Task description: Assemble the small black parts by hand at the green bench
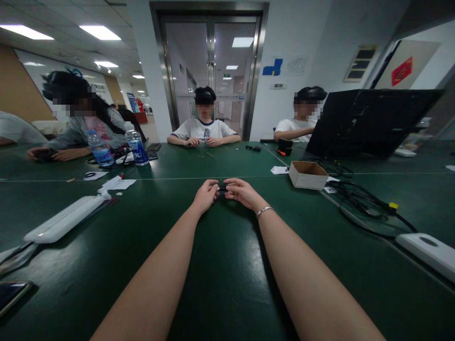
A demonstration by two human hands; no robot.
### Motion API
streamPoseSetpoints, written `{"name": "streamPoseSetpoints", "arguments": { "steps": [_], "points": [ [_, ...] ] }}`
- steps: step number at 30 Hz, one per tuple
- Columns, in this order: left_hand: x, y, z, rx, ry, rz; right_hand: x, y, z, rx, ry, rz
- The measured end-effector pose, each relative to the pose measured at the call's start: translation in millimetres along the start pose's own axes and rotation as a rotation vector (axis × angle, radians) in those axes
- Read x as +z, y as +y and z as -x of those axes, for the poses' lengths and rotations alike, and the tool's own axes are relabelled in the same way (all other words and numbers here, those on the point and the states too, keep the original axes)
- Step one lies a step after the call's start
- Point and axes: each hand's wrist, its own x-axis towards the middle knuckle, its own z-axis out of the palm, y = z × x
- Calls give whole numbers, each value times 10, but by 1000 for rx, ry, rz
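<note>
Both my hands meet over the green table (220,265), a forearm's length ahead. My left hand (205,196) has its fingers closed on the shiny end of a small dark object (222,188). The fingertips of my right hand (242,193) pinch the dark end of the same object from the other side. It lies roughly level between the two hands, just above the tabletop. It is too small and partly covered for me to tell its kind. A silver bracelet (265,210) circles my right wrist.
Right: an open cardboard box (307,176), black cables (369,203), a white power strip (428,253) and a monitor (373,123). Left: a white pouch-like thing (66,220), paper scraps (119,183), two bottles (136,146) and a phone (14,296). Several people sit around the table.
</note>
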Motion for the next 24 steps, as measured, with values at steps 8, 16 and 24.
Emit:
{"name": "streamPoseSetpoints", "arguments": {
  "steps": [8,16,24],
  "points": [
    [-5,-17,22,30,44,17,12,-11,8,18,23,-3],
    [-48,-14,14,159,32,86,83,-101,69,64,-16,54],
    [-42,-23,-7,136,58,101,102,-121,80,66,-55,121]
  ]
}}
